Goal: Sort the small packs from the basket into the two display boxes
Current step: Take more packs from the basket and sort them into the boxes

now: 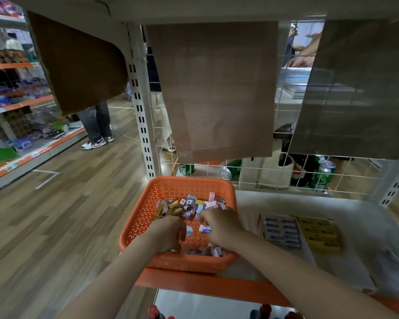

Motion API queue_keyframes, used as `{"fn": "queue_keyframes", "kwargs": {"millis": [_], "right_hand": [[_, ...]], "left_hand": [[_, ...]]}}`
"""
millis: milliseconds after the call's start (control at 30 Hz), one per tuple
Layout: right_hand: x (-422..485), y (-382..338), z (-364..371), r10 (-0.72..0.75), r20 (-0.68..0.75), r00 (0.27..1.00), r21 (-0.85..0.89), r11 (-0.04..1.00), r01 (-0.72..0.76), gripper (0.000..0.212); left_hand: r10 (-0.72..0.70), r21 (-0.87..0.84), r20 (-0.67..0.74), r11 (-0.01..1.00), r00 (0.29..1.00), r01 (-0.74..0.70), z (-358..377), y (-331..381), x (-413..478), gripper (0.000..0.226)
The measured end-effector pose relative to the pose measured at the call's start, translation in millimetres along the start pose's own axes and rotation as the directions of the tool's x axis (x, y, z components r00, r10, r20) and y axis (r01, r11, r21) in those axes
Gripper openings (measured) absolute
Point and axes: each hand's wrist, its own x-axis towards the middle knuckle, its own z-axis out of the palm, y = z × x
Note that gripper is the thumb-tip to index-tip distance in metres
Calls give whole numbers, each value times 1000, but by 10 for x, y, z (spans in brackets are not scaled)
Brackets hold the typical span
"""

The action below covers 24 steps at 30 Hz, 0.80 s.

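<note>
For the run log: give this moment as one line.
step: picking | left hand: curled in basket, hold unclear | right hand: pinches white pack | display boxes: right of basket

Shop aisle. Floor (pixel 67 215): grey-brown wood-look planks with a white tape mark (pixel 45 178). Left side: shelving unit (pixel 21 102) with orange edge strips, goods on it blurred. Centre: white slotted upright (pixel 143 125), joined to a white wire grid (pixel 274 178). Three brown mesh sheets (pixel 217 88) hang from the shelf overhead. Green cans (pixel 323 178) stand behind the grid. A bystander's legs (pixel 97 125), in jeans and trainers, are in the aisle. Light is even and dim under the shelf.
</note>
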Motion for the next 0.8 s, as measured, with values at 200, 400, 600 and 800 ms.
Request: {"fn": "queue_keyframes", "kwargs": {"millis": [200,400,600,800], "right_hand": [[33,84,-129,-40,-42,998,3,999,40,23],[69,163,-149,-4,-45,999,106,994,9,32],[75,223,-127,13,-78,997,153,988,-1,28],[63,258,-132,-12,-101,995,125,992,25,34]], "left_hand": [[40,58,100,997,994,-46,25,54,78,23],[35,98,156,994,987,-50,31,126,122,28],[30,176,102,983,994,-48,102,137,161,29],[49,246,70,967,996,-65,115,186,207,28]]}}
